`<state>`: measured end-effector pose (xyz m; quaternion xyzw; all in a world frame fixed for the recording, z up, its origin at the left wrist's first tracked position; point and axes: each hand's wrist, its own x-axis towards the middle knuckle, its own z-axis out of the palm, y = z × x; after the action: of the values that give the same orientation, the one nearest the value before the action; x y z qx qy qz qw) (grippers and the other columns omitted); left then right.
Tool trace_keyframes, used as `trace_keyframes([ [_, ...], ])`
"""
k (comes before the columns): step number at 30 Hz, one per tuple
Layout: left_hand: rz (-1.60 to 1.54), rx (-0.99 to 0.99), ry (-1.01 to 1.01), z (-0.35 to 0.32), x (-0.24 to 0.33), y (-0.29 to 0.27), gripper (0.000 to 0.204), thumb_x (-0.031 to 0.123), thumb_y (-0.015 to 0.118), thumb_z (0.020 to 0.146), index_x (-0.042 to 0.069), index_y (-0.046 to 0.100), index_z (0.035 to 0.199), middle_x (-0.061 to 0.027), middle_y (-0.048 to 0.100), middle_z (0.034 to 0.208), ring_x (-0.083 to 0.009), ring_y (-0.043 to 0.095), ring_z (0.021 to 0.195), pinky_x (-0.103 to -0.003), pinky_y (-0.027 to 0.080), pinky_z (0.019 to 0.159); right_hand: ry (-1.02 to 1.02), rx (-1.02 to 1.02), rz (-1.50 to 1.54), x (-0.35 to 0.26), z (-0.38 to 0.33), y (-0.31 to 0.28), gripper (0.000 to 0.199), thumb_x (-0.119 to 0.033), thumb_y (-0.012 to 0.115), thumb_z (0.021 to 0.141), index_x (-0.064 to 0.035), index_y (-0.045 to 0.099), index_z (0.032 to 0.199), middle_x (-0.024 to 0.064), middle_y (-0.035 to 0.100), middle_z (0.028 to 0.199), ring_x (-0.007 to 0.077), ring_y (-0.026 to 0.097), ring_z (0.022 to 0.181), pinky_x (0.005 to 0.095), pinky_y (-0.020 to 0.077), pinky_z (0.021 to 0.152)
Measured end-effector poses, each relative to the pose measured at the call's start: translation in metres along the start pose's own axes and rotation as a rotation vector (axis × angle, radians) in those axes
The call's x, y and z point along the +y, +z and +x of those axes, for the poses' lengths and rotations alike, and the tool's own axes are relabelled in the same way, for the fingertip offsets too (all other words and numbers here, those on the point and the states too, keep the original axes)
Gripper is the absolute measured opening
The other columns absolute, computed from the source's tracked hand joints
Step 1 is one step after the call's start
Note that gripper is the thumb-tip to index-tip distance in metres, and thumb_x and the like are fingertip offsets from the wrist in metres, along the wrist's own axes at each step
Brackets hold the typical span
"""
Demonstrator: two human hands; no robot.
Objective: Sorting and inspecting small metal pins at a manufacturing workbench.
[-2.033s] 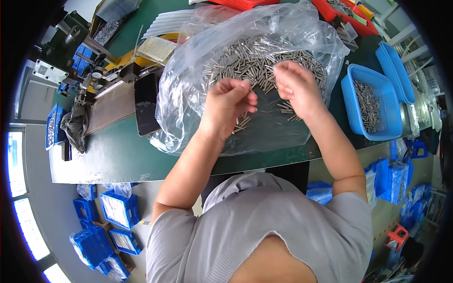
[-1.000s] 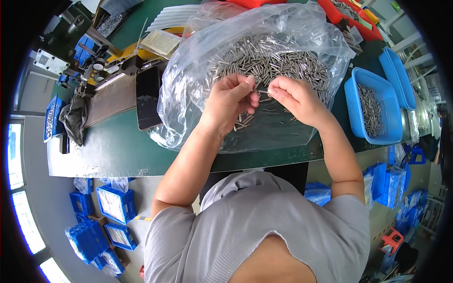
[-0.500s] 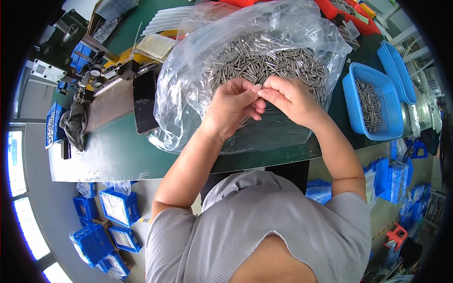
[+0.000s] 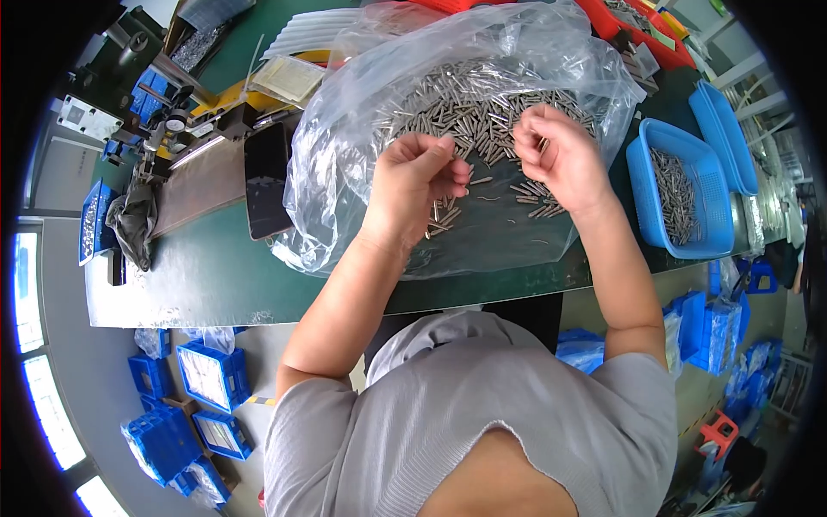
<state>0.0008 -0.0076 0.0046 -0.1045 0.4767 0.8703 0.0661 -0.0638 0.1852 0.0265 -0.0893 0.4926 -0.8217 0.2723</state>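
A large heap of small grey metal pins [image 4: 482, 108] lies on a clear plastic bag [image 4: 323, 164] spread over the green table. My left hand [image 4: 412, 177] is at the near left side of the heap, thumb against the curled fingers; anything inside it is hidden. Loose pins lie under and beside those fingers. To the right, my right hand [image 4: 564, 159] hovers over the heap's near right side with its fingers closed. What it holds, if anything, cannot be made out. A wide gap separates the two hands.
On the right stands a blue basket [image 4: 642, 185] with more pins, next to another blue basket [image 4: 719, 129]. A black flat phone-like slab [image 4: 267, 185] lies left of the bag, beside a metal fixture [image 4: 194, 146]. Red trays [image 4: 594, 13] sit at the back.
My hands were fingertip to fingertip and have parted. The right one has moved right and slightly up; the left has shifted a little left. Pins between them now show.
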Motion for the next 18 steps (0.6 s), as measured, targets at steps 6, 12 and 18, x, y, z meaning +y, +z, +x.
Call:
trace_keyframes([
  [6, -0.062, 0.034, 0.031, 0.001, 0.002, -0.003, 0.012, 0.014, 0.055, 0.090, 0.003, 0.053, 0.085, -0.0092, 0.060, 0.072, -0.0159, 0.059, 0.062, -0.026, 0.049, 0.054, 0.130, -0.083, -0.736, 0.008, 0.001, -0.006, 0.009, -0.012, 0.060, 0.082, -0.0034, 0.058, 0.085, -0.0041, 0.054, 0.071, 0.0053, 0.048, 0.054, 0.0211, 0.0362, 0.048],
  [12, -0.068, 0.001, 0.052, 0.002, 0.001, -0.003, 0.017, 0.017, 0.059, 0.087, 0.002, 0.050, 0.083, -0.0085, 0.060, 0.069, -0.0151, 0.059, 0.060, -0.026, 0.051, 0.054, -0.344, -0.156, -1.604, 0.021, -0.006, 0.002, 0.013, -0.018, 0.065, 0.074, -0.0070, 0.060, 0.078, 0.0079, 0.059, 0.076, 0.0285, 0.060, 0.074, 0.0379, 0.0470, 0.061],
  [18, -0.020, -0.039, -0.019, 0.002, 0.001, -0.003, 0.012, 0.014, 0.054, 0.090, 0.003, 0.052, 0.085, -0.0085, 0.060, 0.071, -0.0153, 0.058, 0.059, -0.025, 0.048, 0.052, -0.460, -0.156, -1.365, 0.020, -0.002, 0.001, 0.012, -0.014, 0.062, 0.078, -0.0039, 0.058, 0.083, 0.0108, 0.059, 0.075, 0.0273, 0.060, 0.068, 0.0362, 0.0462, 0.059],
])
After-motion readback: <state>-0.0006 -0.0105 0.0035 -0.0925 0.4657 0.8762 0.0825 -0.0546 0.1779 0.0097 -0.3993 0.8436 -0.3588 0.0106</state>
